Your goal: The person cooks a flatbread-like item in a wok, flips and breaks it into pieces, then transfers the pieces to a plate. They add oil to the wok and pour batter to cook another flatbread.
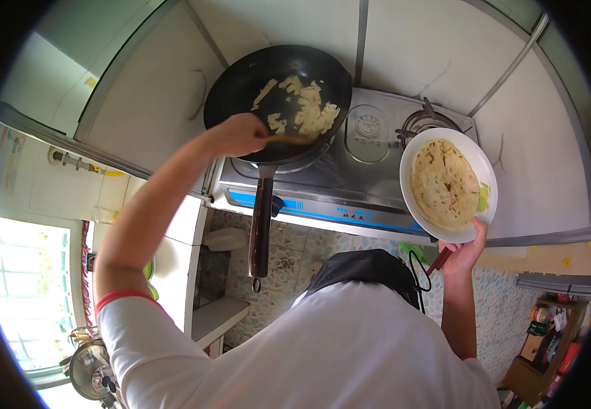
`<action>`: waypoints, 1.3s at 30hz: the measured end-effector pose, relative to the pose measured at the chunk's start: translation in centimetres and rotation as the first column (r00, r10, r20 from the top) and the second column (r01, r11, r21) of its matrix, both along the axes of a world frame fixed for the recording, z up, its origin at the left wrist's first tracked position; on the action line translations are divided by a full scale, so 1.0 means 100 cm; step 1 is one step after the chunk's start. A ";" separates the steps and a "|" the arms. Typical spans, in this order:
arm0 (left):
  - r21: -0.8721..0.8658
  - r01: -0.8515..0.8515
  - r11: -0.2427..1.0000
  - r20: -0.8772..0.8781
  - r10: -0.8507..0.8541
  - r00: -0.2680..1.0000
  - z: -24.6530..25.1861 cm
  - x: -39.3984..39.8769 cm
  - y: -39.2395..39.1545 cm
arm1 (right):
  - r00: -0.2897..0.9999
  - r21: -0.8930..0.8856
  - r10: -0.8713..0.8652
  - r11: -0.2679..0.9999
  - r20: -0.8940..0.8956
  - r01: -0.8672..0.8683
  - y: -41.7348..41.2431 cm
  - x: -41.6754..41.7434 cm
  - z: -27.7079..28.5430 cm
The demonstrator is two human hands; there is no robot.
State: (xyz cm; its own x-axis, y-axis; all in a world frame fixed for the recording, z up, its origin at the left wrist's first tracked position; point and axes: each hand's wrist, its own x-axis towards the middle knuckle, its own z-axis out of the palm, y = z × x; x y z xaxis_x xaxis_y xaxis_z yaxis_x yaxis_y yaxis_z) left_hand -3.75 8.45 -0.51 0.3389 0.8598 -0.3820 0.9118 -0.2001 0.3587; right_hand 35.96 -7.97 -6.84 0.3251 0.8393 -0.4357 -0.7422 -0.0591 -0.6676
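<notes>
My left hand (239, 135) grips a wooden spatula (290, 139), whose far end is over the near side of a black wok (244, 76). Pale yellow pieces of what looks like scrambled egg (313, 110) lie scattered in the wok. The wok sits on the left burner, its dark handle (261, 225) jutting over the stove's front edge. At the right, my right hand (461, 258) holds a white plate (488, 171) by its near rim, tilted. On the plate lies a browned flatbread (443, 184). A reddish-brown handle (439, 259) sticks out under that hand; what it belongs to is hidden.
The gas stove (326, 189) has a bare right burner (432, 120) behind the plate. Pale panels (413, 46) enclose its back and sides. A white plastic jug (226, 239) lies below left. A pan lid (90, 370) is at lower left, loaded shelves (548, 337) at lower right.
</notes>
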 end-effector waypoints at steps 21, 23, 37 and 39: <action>0.195 0.169 0.966 -0.227 -0.123 0.966 0.040 -0.023 0.061 | 0.982 -0.007 0.167 0.986 -0.090 -0.169 0.010 0.014 -0.006; 0.276 0.177 0.945 -0.417 -0.049 0.908 0.047 -0.047 0.068 | 0.975 -0.004 0.193 0.981 -0.110 -0.195 0.013 0.015 -0.008; 0.555 0.538 0.634 -0.448 -0.317 0.836 0.038 0.021 0.056 | 0.962 -0.070 0.268 0.960 -0.058 -0.272 0.018 0.020 -0.013; 0.126 0.323 0.938 -0.713 -0.141 0.687 0.065 0.017 0.044 | 0.962 -0.065 0.268 0.961 -0.050 -0.271 0.019 0.019 -0.011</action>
State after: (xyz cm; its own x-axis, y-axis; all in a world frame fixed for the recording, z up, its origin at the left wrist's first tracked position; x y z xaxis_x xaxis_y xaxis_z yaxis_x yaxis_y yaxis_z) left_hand -2.09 12.89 6.03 0.2617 0.8798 -0.3969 0.7951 -0.4296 -0.4281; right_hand 37.88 -6.05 -7.99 0.0725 0.8602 -0.5047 -0.7184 -0.3060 -0.6247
